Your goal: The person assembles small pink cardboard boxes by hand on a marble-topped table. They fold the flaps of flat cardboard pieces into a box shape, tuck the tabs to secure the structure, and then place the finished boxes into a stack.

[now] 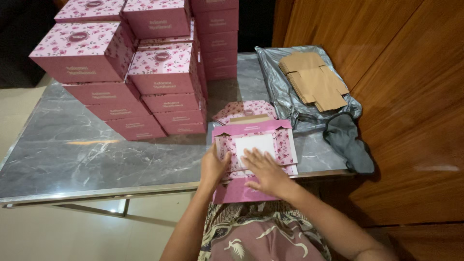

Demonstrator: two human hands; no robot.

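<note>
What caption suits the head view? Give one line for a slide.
Both hands, left hand and right hand, press a flat pink floral box beside stacked pink boxes.

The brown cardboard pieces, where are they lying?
The brown cardboard pieces lie on a grey plastic bag at the table's far right corner, beside the wooden wall, right of the pink boxes.
</note>
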